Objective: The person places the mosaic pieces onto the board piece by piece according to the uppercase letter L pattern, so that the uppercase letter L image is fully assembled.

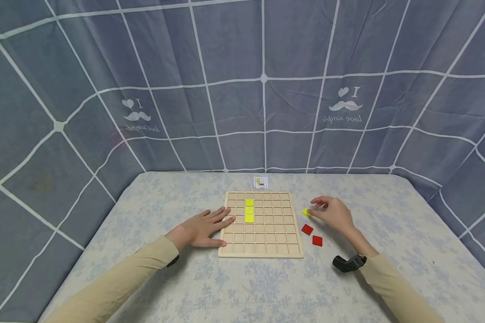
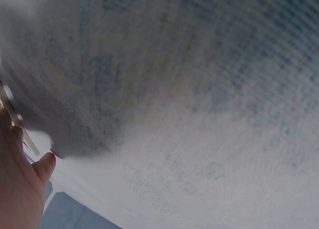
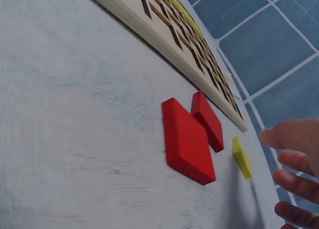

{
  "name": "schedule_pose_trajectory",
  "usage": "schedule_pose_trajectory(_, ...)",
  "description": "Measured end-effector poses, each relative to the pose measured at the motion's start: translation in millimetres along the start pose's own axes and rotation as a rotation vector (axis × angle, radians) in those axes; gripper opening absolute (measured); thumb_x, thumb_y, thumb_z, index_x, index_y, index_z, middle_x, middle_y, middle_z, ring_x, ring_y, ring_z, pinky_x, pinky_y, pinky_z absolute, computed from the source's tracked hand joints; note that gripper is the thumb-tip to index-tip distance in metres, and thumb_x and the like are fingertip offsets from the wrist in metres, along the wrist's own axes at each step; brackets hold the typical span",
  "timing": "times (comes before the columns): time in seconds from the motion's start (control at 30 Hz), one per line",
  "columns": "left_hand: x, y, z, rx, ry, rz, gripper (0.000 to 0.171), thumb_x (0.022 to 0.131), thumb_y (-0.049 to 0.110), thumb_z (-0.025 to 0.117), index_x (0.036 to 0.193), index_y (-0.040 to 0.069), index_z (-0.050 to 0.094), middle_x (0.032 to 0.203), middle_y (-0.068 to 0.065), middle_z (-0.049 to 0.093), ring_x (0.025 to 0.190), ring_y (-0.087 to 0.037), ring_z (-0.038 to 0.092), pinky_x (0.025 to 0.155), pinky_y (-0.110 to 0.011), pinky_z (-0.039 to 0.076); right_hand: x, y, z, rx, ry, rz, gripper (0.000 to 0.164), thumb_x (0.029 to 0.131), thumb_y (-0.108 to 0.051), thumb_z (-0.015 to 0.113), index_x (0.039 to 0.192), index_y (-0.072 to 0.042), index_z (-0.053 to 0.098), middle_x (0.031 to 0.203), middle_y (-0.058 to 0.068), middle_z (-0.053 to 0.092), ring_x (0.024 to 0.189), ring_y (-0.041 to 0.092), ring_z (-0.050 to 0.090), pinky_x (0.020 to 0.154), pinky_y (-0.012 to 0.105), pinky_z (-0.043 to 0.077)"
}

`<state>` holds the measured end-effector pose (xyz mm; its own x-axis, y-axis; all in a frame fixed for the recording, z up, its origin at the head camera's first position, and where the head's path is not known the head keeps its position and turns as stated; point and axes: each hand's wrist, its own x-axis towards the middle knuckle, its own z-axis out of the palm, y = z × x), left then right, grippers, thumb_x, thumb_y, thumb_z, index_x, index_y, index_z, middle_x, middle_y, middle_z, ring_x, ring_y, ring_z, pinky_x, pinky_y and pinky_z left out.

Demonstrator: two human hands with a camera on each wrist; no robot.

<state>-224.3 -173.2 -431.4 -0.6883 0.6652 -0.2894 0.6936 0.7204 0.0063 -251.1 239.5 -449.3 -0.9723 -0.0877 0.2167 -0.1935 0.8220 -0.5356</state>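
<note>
The loose yellow tile [image 3: 241,157], best pinched edgewise, is being hovered near by the parted, empty right hand [image 1: 333,215], the board [image 1: 271,238] being touched by the spread left hand [image 1: 205,229]

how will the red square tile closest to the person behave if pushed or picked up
The flat red square tile of solid-looking material seems rigid, given its straight edges and even thickness. Lying flat, it would probably slide rather than roll or tip when pushed. It's small beside the pale wooden grid board, so likely light to lift.
</note>
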Motion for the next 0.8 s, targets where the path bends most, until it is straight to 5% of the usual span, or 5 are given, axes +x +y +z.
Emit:
schedule_pose_trajectory(0.4,-0.4,-0.6,0.5,-0.009,-0.010,-0.005,0.076,0.095,0.065,0.036,0.156,0.026,0.011,0.164,-0.004,0.003,0.151,-0.024,0.006,0.119,-0.051,0.019,-7.4,-0.2,5.0,-0.019,-0.071,0.062,0.039,0.078,-0.034,0.077,0.104,-0.006,0.074,0.097,0.013,0.073,0.084,0.026,0.067,0.062,0.033,0.051)
schedule_pose_trajectory(0.8,0.0,0.0,-0.4,-0.008,-0.010,0.002,0.076,0.096,0.064,0.035,0.156,0.026,0.012,0.164,-0.004,0.004,0.151,-0.024,0.006,0.119,-0.052,0.020,-6.3,0.0,2.6,-0.061,-0.088,0.034,0.034,0.078,-0.030,0.077,0.100,-0.006,0.076,0.093,0.011,0.074,0.082,0.025,0.066,0.062,0.033,0.051)
